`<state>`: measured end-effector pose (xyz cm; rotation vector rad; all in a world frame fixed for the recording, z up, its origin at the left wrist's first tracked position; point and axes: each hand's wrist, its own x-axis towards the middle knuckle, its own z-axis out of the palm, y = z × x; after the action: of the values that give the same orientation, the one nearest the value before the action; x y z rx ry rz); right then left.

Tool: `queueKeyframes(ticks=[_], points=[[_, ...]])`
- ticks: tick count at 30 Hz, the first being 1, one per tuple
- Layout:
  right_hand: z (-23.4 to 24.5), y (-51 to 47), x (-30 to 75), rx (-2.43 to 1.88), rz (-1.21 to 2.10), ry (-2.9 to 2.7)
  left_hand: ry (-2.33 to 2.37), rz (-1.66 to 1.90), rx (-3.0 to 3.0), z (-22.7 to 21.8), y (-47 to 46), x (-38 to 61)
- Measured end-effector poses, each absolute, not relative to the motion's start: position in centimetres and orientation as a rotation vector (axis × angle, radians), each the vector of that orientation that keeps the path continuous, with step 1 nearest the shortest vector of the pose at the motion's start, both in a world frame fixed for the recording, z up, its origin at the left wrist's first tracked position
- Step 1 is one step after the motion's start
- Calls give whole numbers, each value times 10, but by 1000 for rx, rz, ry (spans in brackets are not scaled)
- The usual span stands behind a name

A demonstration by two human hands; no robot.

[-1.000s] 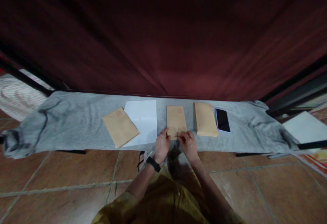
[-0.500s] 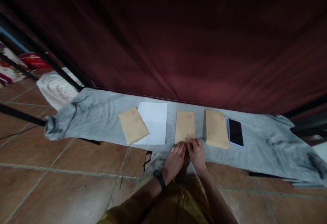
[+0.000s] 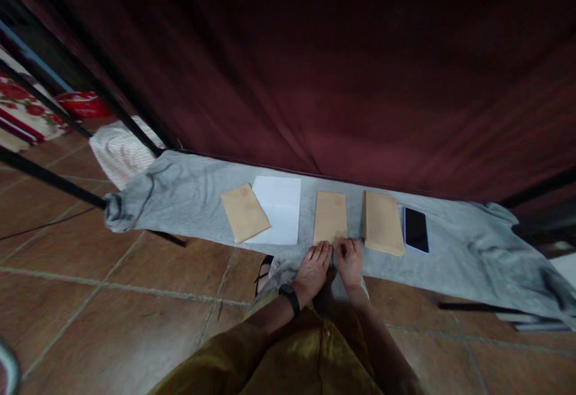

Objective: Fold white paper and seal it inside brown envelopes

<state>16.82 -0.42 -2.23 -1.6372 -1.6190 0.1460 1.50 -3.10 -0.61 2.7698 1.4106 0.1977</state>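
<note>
A brown paper envelope (image 3: 330,212) lies lengthwise on the grey cloth in front of me, a small reddish stamp mark near its far right corner. My left hand (image 3: 314,269), with a black watch at the wrist, rests its outstretched fingers flat on the envelope's near edge. Curled at the near right corner is my right hand (image 3: 350,262), thumb and fingers bent together on the paper. The near edge is partly covered by both hands. To the right sits a stack of brown envelopes (image 3: 383,224). Farther left, another envelope (image 3: 245,214) overlaps a white sheet of paper (image 3: 283,209).
A phone (image 3: 416,229) lies right of the stack. The grey cloth (image 3: 180,197) covers a narrow bench beside a dark red curtain (image 3: 288,83). Black metal bars (image 3: 49,179) stand at left, with a striped cloth (image 3: 123,152) behind them. Tiled floor (image 3: 148,323) lies below.
My right hand has shifted slightly away from the left along the envelope's near edge, fingers more curled. My left hand stays flat there. The view has swung a little.
</note>
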Motion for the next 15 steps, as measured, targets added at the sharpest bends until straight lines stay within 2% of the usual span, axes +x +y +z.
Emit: queueKeyframes(ticks=[15], points=[[-22,-5,165,-1723,100,-1638,1331,275,2756,1,-4,8]])
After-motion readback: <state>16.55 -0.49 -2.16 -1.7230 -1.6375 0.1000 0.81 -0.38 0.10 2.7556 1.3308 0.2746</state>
